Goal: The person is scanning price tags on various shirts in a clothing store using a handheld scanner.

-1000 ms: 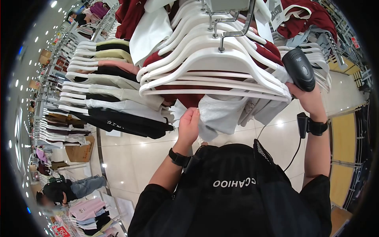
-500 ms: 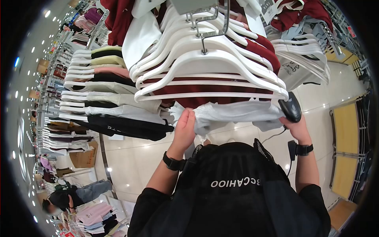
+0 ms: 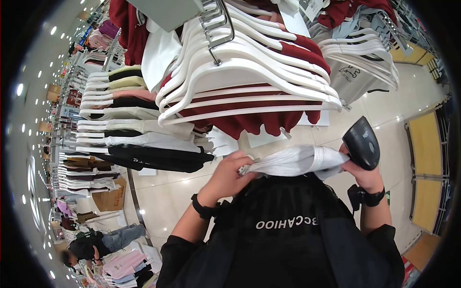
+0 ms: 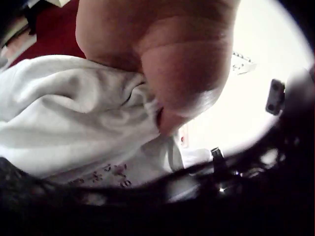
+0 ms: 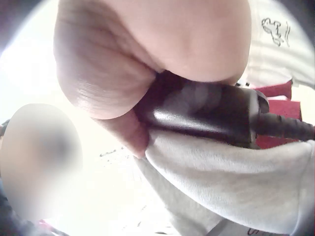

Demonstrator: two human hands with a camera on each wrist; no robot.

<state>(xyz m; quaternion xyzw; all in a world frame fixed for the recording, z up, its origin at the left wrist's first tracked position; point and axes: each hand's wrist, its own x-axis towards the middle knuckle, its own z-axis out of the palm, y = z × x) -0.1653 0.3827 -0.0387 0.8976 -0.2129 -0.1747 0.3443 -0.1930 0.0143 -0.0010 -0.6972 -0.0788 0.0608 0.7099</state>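
The head view shows the whole pale grey garment, stretched left to right between the two hands, in front of the wearer's black top and on the near side of a rack of white hangers with dark red clothes. The left wrist view adds a small reddish print on a pale fold below the bunched cloth, while the right wrist view reveals the handle of the black scanner and its ribbed cord, which the head view hides. Both forearms reach forward from the near side. The left hand has its fingers curled, pinching the garment's gathered left end. The right hand is wrapped around the scanner's handle, its head tilted up and left, with the garment's right end held against it at the fingers.
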